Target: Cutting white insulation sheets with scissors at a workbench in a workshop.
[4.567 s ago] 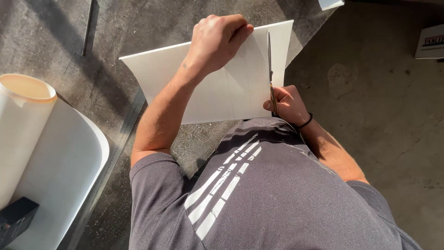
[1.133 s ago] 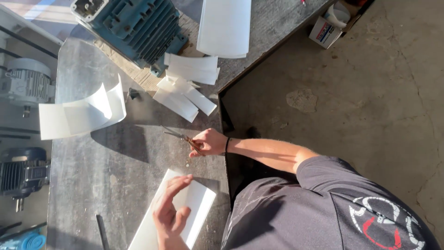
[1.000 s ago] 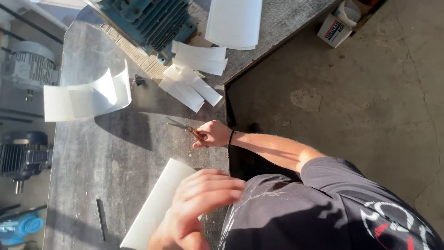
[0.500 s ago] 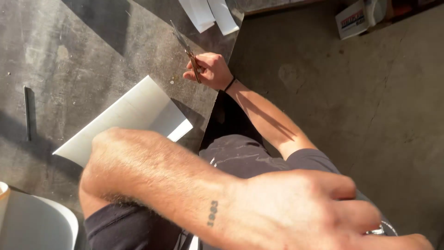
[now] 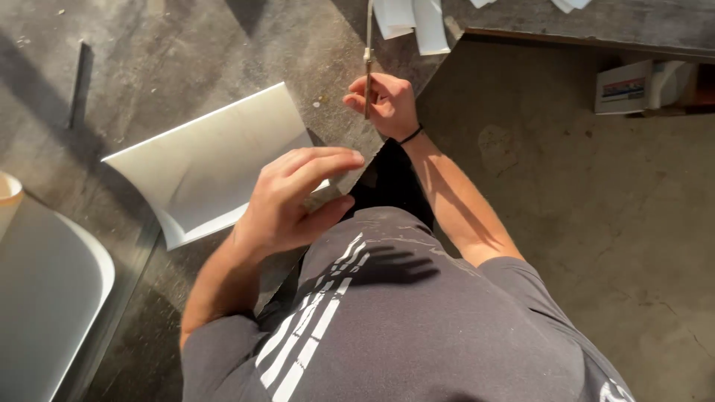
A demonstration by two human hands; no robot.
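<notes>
Grey scuffed workbench [image 5: 223, 52] beside concrete floor [image 5: 596, 223]; right hand [image 5: 383, 104] gripped scissors [image 5: 368, 56]; left hand [image 5: 294, 197] open over white sheet [image 5: 201, 156].

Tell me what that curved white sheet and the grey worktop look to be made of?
The white sheet looks like thin flexible plastic or stiff coated card: smooth, matte, bowing up at its edges without creasing. The worktop seems to be dull grey metal or stone-like board, mottled and scuffed, strewn with small crumbs; the look leaves it open.
</notes>
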